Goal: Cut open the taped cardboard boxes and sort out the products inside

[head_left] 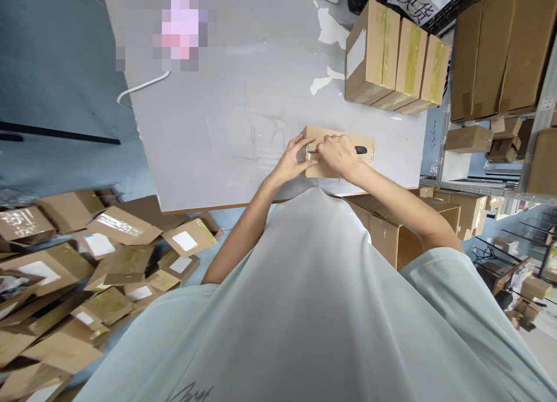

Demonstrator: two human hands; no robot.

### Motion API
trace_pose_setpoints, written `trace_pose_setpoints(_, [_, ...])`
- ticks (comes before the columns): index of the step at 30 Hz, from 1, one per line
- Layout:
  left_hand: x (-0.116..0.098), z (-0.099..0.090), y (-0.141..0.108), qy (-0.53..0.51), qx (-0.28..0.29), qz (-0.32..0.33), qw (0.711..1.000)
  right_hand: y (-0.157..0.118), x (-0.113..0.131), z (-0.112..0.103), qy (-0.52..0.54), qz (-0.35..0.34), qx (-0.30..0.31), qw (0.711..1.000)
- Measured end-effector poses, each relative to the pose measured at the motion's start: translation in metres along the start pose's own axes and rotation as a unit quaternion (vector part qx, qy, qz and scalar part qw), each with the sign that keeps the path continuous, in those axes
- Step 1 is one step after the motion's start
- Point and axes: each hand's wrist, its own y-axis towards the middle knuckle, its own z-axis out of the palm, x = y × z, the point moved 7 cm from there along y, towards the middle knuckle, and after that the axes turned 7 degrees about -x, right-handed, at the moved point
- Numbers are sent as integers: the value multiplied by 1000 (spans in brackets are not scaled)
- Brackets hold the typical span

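A small cardboard box (324, 169) lies on the grey table (204, 129), close to its front edge. My left hand (292, 158) grips the box's left end, thumb on the near side and fingers on the far side. In my closed right hand (339, 155) is a box cutter with a black rounded end (361, 150) and a bit of red near its tip. The thin tip points left and meets the taped left end of the box. My fist hides most of the tool.
Three taped cardboard boxes (383, 54) stand together at the table's back right. Many opened boxes (113, 263) lie heaped on the floor at left. A larger open box (385, 234) is below the table edge at right, near shelving (483, 184). A white cable (143, 87) crosses the left edge.
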Motion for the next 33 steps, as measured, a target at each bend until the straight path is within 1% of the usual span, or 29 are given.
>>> trace_pose_setpoints(3, [-4,-3,-1,13,5,-2,1000,-2,-8,12,-14,0,-8,1000])
trace_pose_setpoints(6, [-8,-6,-4,26,7,-7,1000,-10,-28,28,-20,11,-6,1000])
trace_pose_setpoints(8, [-10,-8,-5,27,8,-12,1000,-20,-50,38,-20,24,-5,999])
trace_pose_setpoints(12, [-9,-11,-7,19,-2,-31,999,-47,-111,57,-23,88,17,996])
trace_pose_setpoints(14, [-8,-9,-6,22,-19,-39,999,-57,-134,66,-19,89,21,996])
trace_pose_setpoints(15, [-9,-7,-6,26,-30,-43,998,-60,-142,70,-16,81,17,996])
trace_pose_setpoints(17, [-11,-1,-5,49,-64,-53,995,-59,-148,77,-11,61,5,998])
trace_pose_setpoints(19, [-14,6,-3,88,-120,-62,987,-55,-148,84,-2,44,-4,999])
trace_pose_setpoints(22, [-18,15,-2,154,-219,-77,960,-52,-149,90,17,26,-15,999])
trace_pose_setpoints(24, [-20,18,-2,186,-265,-84,943,-56,-158,94,27,23,-20,999])
trace_pose_setpoints(26, [-22,19,-4,203,-293,-86,930,-63,-172,100,35,24,-22,999])
trace_pose_setpoints(28, [-24,18,-5,213,-311,-87,922,-70,-184,105,45,19,-25,998])
trace_pose_setpoints(33, [-28,13,-9,235,-336,-96,907,-71,-198,111,76,-11,-27,997])
